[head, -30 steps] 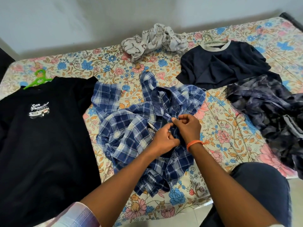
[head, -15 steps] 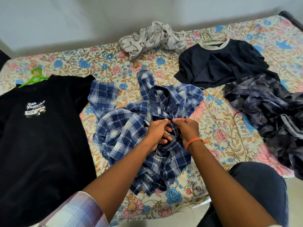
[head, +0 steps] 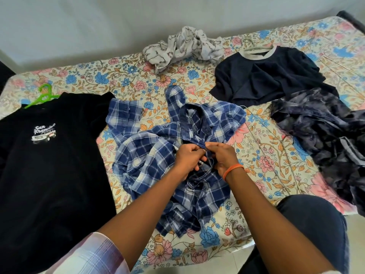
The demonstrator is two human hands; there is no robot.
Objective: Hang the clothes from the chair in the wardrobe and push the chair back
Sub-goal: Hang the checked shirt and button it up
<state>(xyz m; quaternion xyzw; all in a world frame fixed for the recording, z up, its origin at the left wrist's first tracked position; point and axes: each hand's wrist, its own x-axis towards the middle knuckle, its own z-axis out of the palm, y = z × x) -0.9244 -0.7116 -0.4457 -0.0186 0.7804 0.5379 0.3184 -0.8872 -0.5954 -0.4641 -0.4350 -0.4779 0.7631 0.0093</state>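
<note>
Both hands at centre: left hand (head: 187, 157) and right hand (head: 221, 155) pinching the placket of crumpled blue-and-white plaid cotton shirt (head: 158, 155) on floral bedsheet (head: 138, 76). Black printed T-shirt (head: 49, 155) on green plastic hanger (head: 42, 95) at nine o'clock. Judged early: nothing hung, wardrobe and chair unseen.

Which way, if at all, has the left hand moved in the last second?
Yes. The left hand has shifted slightly up the plaid shirt toward its collar, away from the person, and is now level with the right hand.
</note>
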